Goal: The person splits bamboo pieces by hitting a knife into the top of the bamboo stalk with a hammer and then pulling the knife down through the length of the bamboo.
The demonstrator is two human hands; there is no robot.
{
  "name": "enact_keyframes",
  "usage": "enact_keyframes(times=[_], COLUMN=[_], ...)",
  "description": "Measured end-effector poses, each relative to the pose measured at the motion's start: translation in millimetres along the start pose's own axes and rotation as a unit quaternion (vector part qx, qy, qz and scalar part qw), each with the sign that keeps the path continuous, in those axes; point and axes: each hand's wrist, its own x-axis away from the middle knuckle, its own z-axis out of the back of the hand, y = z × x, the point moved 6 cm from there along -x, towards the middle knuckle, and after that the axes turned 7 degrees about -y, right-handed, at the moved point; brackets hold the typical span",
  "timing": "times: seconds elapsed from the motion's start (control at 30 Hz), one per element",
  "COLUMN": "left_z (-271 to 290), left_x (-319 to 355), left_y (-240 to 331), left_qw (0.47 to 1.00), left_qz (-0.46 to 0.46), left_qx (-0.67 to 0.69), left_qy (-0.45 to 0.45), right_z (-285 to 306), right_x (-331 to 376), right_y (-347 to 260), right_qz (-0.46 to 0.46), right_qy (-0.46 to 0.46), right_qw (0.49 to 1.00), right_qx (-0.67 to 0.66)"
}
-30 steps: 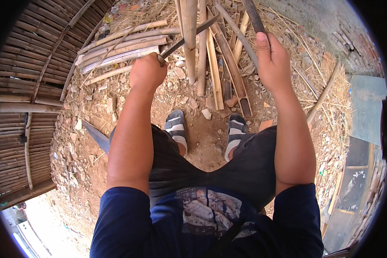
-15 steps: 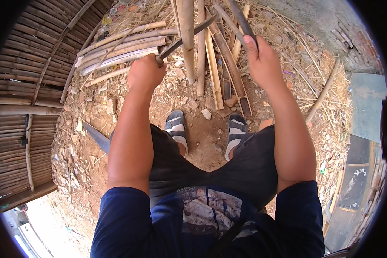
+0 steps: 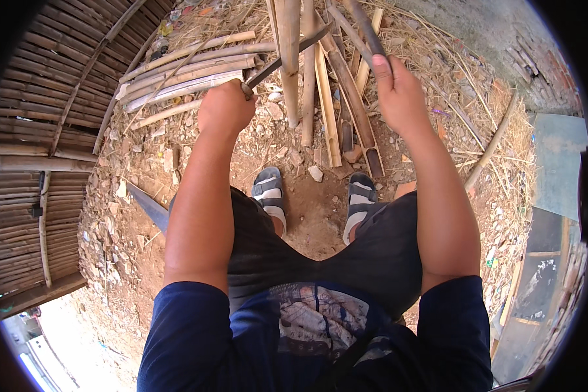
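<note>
The person's left hand (image 3: 226, 112) is closed round the handle of a long knife (image 3: 265, 73); its fingers curl out of sight behind the back of the hand, and most of the handle is covered. The blade slants up to the right, meeting a bamboo pole (image 3: 290, 78) that stands between the two hands. The pole hides the middle of the blade, so whether it passes behind or through the bamboo cannot be told. The pole's top is cut off by the upper edge.

The right hand (image 3: 402, 95) grips a dark stick (image 3: 370, 34), thumb lying along it, the other fingers mostly hidden; the stick's far end is cut off too. Split bamboo pieces (image 3: 328, 117) lie beyond the sandals (image 3: 268, 186), partly overlapping.
</note>
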Motion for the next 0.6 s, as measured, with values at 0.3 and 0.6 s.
enact_keyframes(times=[0.3,0.6], left_z=[4,7], left_x=[4,3], left_y=[-3,4], left_qw=[1.000,0.999], left_qz=[0.013,-0.009], left_qx=[0.001,0.032], left_qy=[-0.007,0.013], right_z=[10,-20], right_x=[2,-5], right_y=[-9,14], right_qz=[0.007,-0.089], right_qy=[-0.036,-0.151], right_qw=[0.999,0.981], right_qx=[-0.017,0.087])
